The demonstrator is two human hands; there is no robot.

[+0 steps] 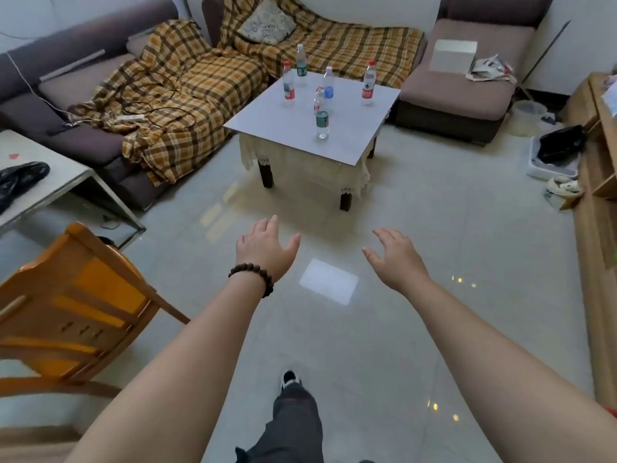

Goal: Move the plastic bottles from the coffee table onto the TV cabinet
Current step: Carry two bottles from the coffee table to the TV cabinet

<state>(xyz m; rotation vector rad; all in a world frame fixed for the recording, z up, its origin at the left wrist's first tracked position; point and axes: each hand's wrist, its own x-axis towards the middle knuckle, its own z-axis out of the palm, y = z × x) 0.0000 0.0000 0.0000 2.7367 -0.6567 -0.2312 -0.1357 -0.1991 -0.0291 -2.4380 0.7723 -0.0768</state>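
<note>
Several plastic bottles stand upright on the white-topped coffee table (354, 135) ahead of me. Nearest is a green-labelled bottle (322, 123); behind it a small red-capped one (319, 101). A red-labelled bottle (288, 85) stands at the left, another red-labelled one (368, 83) at the right, a blue-labelled one (328, 83) in the middle, and a green-labelled one (301, 65) at the back. The wooden TV cabinet (597, 228) runs along the right edge. My left hand (265, 247) and my right hand (397, 259) are stretched out over the floor, short of the table, fingers apart and holding nothing.
A wooden chair (76, 305) stands close at my left, beside a white side table (50, 185). Sofas with a plaid blanket (187, 95) wrap the far side. Bags and a tray (557, 155) lie on the floor by the cabinet. My foot (290, 379) is on the tiled floor.
</note>
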